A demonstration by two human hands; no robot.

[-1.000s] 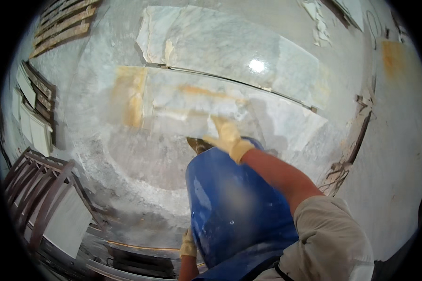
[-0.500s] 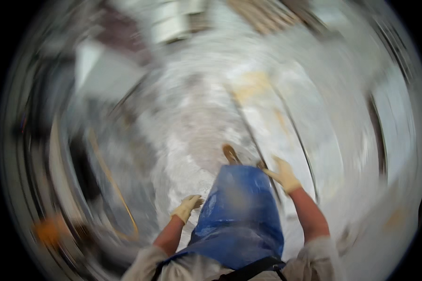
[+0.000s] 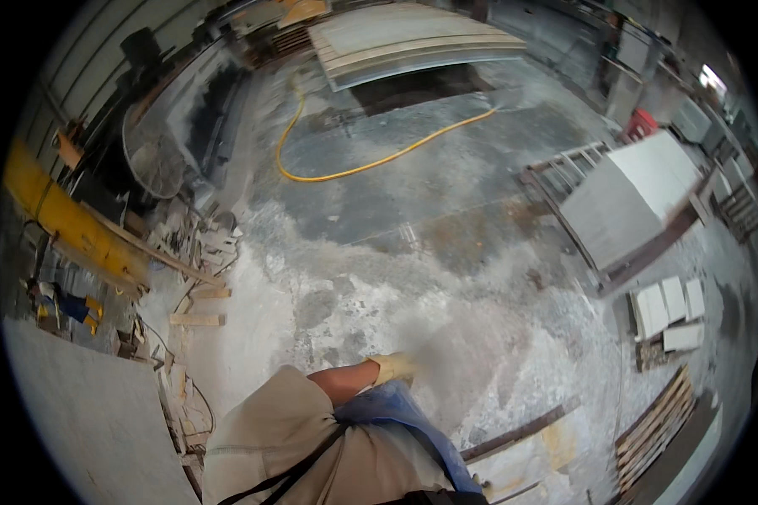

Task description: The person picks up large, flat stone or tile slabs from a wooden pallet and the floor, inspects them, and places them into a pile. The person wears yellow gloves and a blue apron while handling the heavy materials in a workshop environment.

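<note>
Extending from a beige sleeve (image 3: pixel 269 421), the yellow-gloved left hand (image 3: pixel 392 368) sits low in the middle of the view, right by the upper edge of the blue apron (image 3: pixel 396 404) — whether it touches the apron cannot be told. Its fingers blur into the grey floor (image 3: pixel 328 278), so how far they spread, or whether they grip anything, is unclear. The right hand is out of view. The apron covers the wearer's front at the bottom. Ahead, a yellow hose (image 3: pixel 345 175) curves over the floor, near a broad stack of pale slabs (image 3: pixel 421 34). To the right, large pale panels (image 3: pixel 611 215) lie tilted on a brown frame (image 3: pixel 646 261); nearer are smaller white pieces (image 3: pixel 661 307) and a slatted pallet (image 3: pixel 653 431). Far left — small and apart — is a co-worker (image 3: pixel 69 305) in yellow boots.
</note>
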